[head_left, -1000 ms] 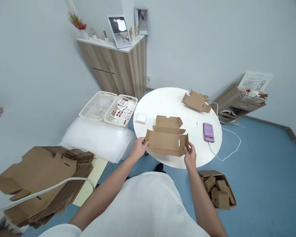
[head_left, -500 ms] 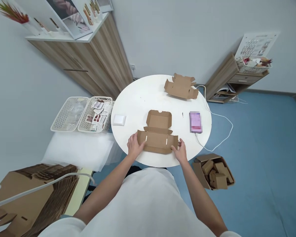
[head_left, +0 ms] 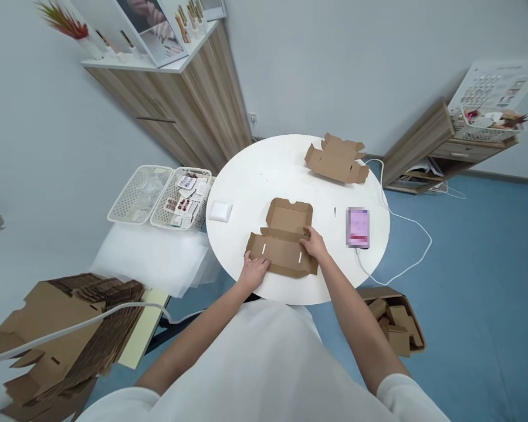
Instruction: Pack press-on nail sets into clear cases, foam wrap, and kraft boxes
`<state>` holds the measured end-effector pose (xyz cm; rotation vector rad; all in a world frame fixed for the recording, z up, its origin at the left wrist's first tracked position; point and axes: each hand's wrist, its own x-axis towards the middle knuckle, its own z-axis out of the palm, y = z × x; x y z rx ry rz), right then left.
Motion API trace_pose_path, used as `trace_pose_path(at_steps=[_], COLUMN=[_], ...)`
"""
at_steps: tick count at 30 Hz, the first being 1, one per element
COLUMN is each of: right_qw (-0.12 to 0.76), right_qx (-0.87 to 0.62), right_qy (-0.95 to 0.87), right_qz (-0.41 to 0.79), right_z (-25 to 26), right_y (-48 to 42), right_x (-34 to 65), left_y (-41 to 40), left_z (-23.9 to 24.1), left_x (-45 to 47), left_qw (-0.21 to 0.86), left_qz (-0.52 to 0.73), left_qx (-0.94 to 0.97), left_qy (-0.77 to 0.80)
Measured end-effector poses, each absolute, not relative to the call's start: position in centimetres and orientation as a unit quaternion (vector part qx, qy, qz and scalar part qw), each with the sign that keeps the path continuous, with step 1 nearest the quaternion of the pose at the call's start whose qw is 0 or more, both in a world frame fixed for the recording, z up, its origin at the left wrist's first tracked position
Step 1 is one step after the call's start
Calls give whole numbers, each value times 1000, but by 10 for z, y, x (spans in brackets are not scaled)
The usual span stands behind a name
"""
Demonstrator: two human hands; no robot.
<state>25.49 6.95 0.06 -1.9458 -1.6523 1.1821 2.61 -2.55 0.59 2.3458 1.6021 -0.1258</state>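
Observation:
In front of me on the white round table (head_left: 237,176) lies a partly unfolded brown cardboard box (head_left: 286,253), its lid panel spread away from me and its side flaps slightly raised. My left hand (head_left: 254,272) grips the near left edge of the box, fingers bent over it. At the right end of the fold between base and lid, my right hand (head_left: 315,242) pinches a small flap. Two narrow white slots show in the base panel.
A second unfolded box (head_left: 338,159) rests at the table's far right. A phone-like device (head_left: 358,227) with a white cable lies right, a white packet (head_left: 220,211) left. Baskets (head_left: 182,199), stacked flat cardboard (head_left: 70,328) and a carton of small boxes (head_left: 396,322) surround the table.
My right hand has moved from the right side flap up to the fold near the lid. My left hand has slid down to the near left edge. The view has shifted.

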Motion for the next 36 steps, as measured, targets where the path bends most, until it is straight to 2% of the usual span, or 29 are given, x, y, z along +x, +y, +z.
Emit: trace_pose_path(at_steps=[6, 11, 17, 21, 26, 29, 33, 36], right_qw=[183, 172, 88, 75, 6, -37, -53, -55], right_qx=[-677, -656, -646, -655, -543, -532, -548, -548], right_qy=[-589, -651, -704, -723, -825, -833, -821, -820], right_qz=[402, 342, 281, 205, 159, 151, 149, 157], right_z=[1, 5, 6, 16, 21, 13, 3, 0], right_y=[62, 55, 46, 32, 14, 9, 8, 9], right_x=[251, 247, 246, 244, 231, 222, 218, 219], left_y=[-11, 8, 31, 33, 28, 23, 9, -2], left_z=[6, 14, 18, 17, 16, 19, 18, 7], left_x=[30, 38, 40, 39, 41, 38, 13, -18], left_qw=[137, 99, 136, 154, 140, 140, 162, 230], left_qz=[-38, -57, -81, -59, -43, -39, 14, 77], left_qx=[819, 814, 827, 828, 832, 829, 734, 589], left_qy=[556, 569, 540, 537, 535, 540, 660, 771])
